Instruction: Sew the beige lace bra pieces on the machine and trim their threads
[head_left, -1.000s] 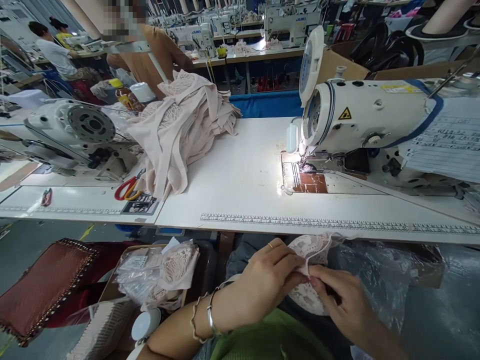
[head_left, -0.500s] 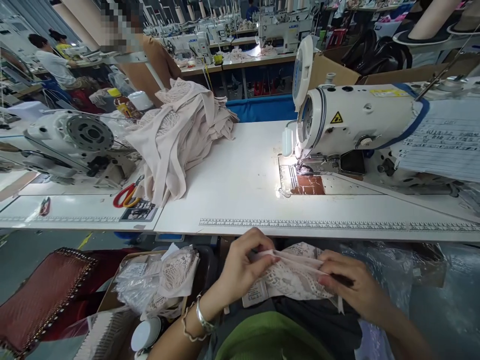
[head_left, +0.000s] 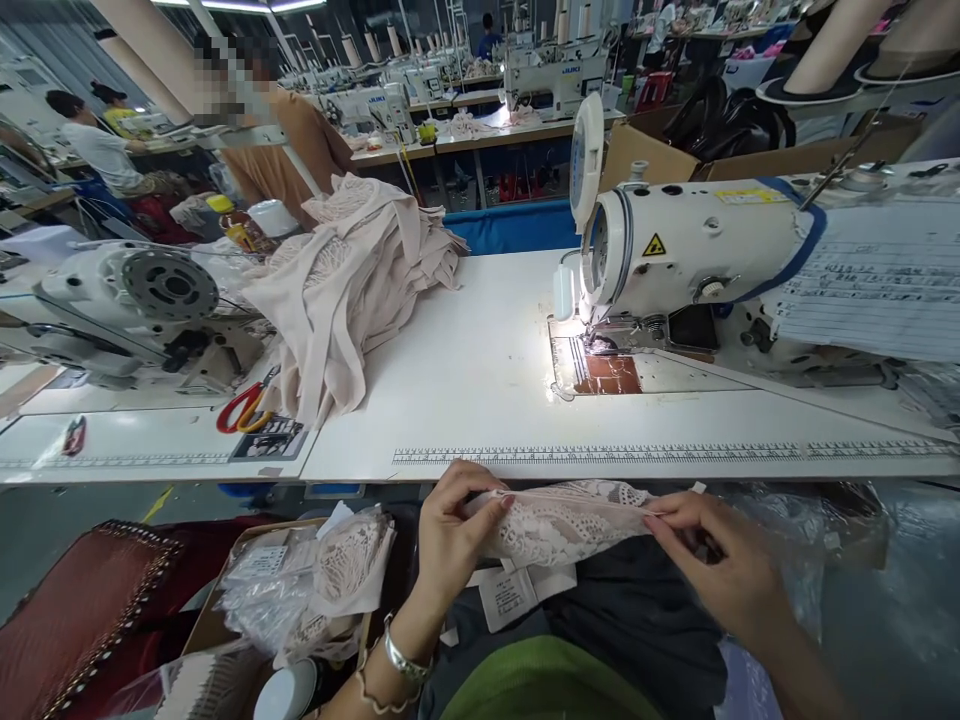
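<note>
Stretching between the two hands, a pale pink lace piece (head_left: 562,522) hangs just below the near edge of the bench (head_left: 480,350), over the person's lap; the left hand (head_left: 450,530) pinches its left end between thumb and fingertips, and the right hand (head_left: 712,565) pinches the right end the same way, fingers curled; white paper labels (head_left: 521,590) dangle under the lace, against dark cloth; to the left, low beside the lap, a cardboard box (head_left: 217,610) holds bagged lace pieces (head_left: 315,570), with a dark red cushion (head_left: 82,610) beside it; crinkled clear plastic (head_left: 810,530) lies to the right of the right hand; along the bench's near edge runs a printed ruler strip (head_left: 600,453); further in, the white sewing machine (head_left: 697,250) stands on the right with its lamp lighting the needle plate (head_left: 600,365), and a sheet of lined paper (head_left: 877,290) rests across its body; on the left a heap of pink fabric (head_left: 352,270) spills over the bench, red-handled scissors (head_left: 240,408) lying at its foot; beyond, a second machine (head_left: 135,300) lies tilted back, and other people sit at further rows of machines.
</note>
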